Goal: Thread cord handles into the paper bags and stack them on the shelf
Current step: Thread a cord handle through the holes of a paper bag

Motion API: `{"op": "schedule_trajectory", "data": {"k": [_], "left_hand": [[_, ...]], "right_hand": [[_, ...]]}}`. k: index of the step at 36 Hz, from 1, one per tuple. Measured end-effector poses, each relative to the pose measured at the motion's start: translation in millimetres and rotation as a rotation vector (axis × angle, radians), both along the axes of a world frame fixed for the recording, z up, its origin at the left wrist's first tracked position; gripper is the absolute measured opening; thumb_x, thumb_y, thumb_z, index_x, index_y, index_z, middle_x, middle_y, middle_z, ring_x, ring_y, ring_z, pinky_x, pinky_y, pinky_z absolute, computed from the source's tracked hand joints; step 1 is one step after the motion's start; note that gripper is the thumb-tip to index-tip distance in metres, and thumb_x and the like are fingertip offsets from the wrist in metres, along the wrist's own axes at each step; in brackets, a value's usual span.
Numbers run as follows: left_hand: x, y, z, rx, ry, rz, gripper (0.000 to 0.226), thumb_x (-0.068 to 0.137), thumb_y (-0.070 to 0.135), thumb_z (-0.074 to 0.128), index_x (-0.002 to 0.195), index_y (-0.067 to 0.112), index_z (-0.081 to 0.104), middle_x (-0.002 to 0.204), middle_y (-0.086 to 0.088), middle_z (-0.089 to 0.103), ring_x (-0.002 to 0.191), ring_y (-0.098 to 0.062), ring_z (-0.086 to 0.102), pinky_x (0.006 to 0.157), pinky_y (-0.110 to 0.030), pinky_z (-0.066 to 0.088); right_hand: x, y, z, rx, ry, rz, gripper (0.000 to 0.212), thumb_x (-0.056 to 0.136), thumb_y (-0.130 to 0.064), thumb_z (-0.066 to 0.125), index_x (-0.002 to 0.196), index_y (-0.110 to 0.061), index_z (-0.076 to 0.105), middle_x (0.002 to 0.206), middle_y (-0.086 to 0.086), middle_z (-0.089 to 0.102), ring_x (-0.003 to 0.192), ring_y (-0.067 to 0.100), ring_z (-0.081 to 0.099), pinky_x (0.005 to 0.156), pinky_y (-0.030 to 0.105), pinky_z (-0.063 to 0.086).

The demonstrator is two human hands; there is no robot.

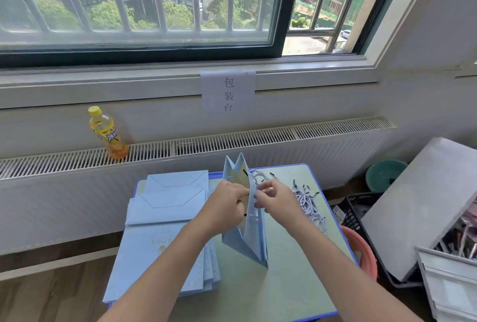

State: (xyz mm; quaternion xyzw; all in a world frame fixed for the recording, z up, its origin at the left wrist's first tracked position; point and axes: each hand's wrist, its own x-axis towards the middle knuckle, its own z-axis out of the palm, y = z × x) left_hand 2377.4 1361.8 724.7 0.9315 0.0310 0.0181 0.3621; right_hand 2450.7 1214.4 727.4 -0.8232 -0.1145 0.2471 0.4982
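Pale blue bags (165, 223), white-and-black striped cords (308, 205), yellow bottle (108, 133)

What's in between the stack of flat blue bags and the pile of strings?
In the head view, the upright blue bag stands between the flat bags and the strings, with the left hand and right hand working at its top edge.

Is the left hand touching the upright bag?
Touching. The head view shows the left hand with fingers pressed against the upright bag near its top edge.
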Motion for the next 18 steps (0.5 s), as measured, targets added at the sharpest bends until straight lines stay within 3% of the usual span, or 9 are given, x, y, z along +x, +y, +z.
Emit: {"op": "schedule_trajectory", "data": {"k": [3,6,9,13,15,18], "left_hand": [[2,-1,-6,0.071,-0.054,-0.070,0.051,0.069,0.005,0.028,0.098,0.011,0.070,0.085,-0.001,0.065,0.087,-0.020,0.051,0.091,-0.031,0.040],[0,-5,-6,0.070,-0.097,-0.076,0.055,0.077,0.007,0.029,0.113,0.015,0.070,0.107,0.007,0.066,0.104,-0.015,0.043,0.097,-0.023,0.034],[-2,-10,-4,0.024,-0.168,-0.069,0.051,0.080,0.003,0.035,0.116,0.013,0.071,0.118,0.005,0.065,0.115,-0.015,0.045,0.102,-0.020,0.032],[-2,-10,3,-0.147,-0.360,0.225,0.041,0.082,-0.009,0.047,0.109,0.010,0.071,0.113,0.005,0.062,0.114,-0.006,0.049,0.100,-0.005,0.028],[3,-4,2,-0.209,-0.349,0.386,0.039,0.088,-0.006,0.050,0.117,0.014,0.066,0.112,0.009,0.060,0.111,-0.008,0.053,0.100,-0.017,0.037],[13,3,1,-0.338,-0.110,0.432,0.034,0.097,0.010,0.053,0.131,0.013,0.056,0.115,0.007,0.060,0.112,-0.010,0.055,0.098,-0.031,0.046]], "right_hand": [[1,-4,5,-0.012,-0.009,-0.007,0.006,0.087,-0.029,0.063,0.092,-0.024,0.061,0.085,-0.004,0.074,0.081,0.012,0.072,0.085,0.038,0.052],[-2,-6,13,0.028,0.037,0.009,0.022,0.086,-0.042,0.067,0.097,-0.024,0.062,0.090,-0.004,0.074,0.081,0.009,0.071,0.081,0.034,0.053],[0,-10,17,0.022,0.044,0.000,0.018,0.088,-0.032,0.066,0.101,-0.022,0.060,0.092,0.000,0.074,0.082,0.012,0.072,0.083,0.039,0.055],[5,-18,18,-0.034,-0.050,-0.006,0.012,0.086,-0.025,0.058,0.097,-0.028,0.057,0.075,-0.009,0.071,0.071,0.012,0.067,0.081,0.047,0.056],[5,-22,20,-0.041,-0.085,-0.002,0.014,0.085,-0.022,0.055,0.095,-0.031,0.056,0.071,-0.010,0.066,0.065,0.013,0.057,0.076,0.050,0.057],[3,-25,26,-0.035,-0.138,0.008,0.019,0.089,-0.016,0.052,0.100,-0.030,0.054,0.085,-0.001,0.067,0.066,0.012,0.057,0.066,0.042,0.059]]}}
